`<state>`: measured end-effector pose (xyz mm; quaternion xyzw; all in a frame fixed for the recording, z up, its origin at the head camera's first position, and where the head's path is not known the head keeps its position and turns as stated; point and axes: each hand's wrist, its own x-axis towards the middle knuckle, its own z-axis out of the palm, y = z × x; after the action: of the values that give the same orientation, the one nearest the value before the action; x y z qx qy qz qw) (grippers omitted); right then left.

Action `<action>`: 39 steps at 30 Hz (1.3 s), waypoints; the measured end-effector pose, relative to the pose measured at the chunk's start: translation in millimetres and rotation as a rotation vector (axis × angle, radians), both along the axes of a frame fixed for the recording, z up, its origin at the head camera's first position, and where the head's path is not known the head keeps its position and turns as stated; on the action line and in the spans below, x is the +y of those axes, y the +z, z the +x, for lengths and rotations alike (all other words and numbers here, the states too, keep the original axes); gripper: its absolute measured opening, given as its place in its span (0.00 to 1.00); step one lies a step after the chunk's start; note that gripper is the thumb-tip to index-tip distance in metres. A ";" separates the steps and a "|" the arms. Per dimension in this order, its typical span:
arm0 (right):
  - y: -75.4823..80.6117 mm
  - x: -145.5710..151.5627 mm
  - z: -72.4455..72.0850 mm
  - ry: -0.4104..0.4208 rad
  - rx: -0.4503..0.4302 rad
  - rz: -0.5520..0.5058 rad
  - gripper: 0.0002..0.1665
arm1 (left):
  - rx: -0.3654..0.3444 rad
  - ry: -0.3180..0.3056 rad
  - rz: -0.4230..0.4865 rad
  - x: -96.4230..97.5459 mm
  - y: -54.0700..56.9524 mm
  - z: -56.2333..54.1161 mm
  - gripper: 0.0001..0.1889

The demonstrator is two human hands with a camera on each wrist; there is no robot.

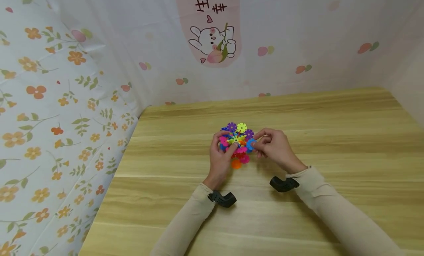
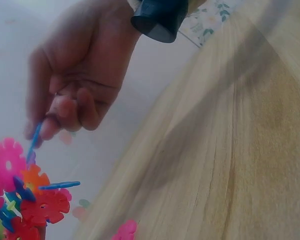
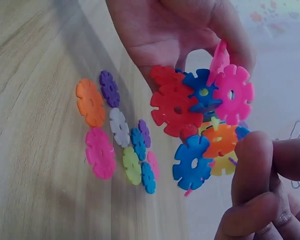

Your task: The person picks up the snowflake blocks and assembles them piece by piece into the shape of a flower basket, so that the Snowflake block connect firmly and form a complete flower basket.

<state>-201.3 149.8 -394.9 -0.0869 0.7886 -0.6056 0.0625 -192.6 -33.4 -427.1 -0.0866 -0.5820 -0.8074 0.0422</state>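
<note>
A cluster of joined plastic snowflake discs (image 1: 241,149) in pink, red, orange, blue, yellow and purple is held above the table. My left hand (image 1: 219,161) grips it from the left, thumb across the near side. At the cluster's right side, my right hand (image 1: 279,147) pinches a light blue snowflake disc (image 2: 34,140) between thumb and finger; in the left wrist view it stands edge-on beside a pink disc (image 2: 9,162). The right wrist view shows the cluster's red disc (image 3: 170,111) and blue disc (image 3: 186,167) close to my right fingertips.
Loose snowflake discs lie on the wooden table (image 1: 165,175) under the cluster, among them an orange one (image 3: 90,102), a pink one (image 3: 100,153) and a white one (image 3: 119,127). A printed cloth (image 1: 281,39) hangs behind the table, and a flowered cloth (image 1: 66,120) hangs at left.
</note>
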 end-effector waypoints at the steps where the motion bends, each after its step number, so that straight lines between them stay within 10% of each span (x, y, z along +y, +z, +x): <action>1: 0.3 0.2 0.1 -0.001 -0.001 0.005 0.09 | 0.003 -0.002 0.002 -0.1 -2.2 -1.3 0.22; 5: 1.3 1.1 -0.2 -0.004 -0.012 0.025 0.09 | 0.044 -0.004 -0.030 -0.5 -11.4 -6.6 0.23; 13: 3.2 2.1 -0.2 -0.011 -0.021 0.016 0.07 | 0.144 -0.022 -0.203 2.1 15.1 5.6 0.22; 27: -1.8 6.3 -0.4 -0.058 -0.080 -0.093 0.20 | 0.185 -0.027 -0.320 5.7 19.8 3.3 0.23; 39: -11.5 23.3 0.1 0.071 0.148 0.147 0.41 | -0.220 -0.454 0.242 -15.0 -6.3 -15.6 0.30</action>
<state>-201.1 173.0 -406.4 -0.1546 0.8297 -0.5354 0.0316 -208.3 -48.5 -433.4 -0.1209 -0.4480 -0.8645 -0.1930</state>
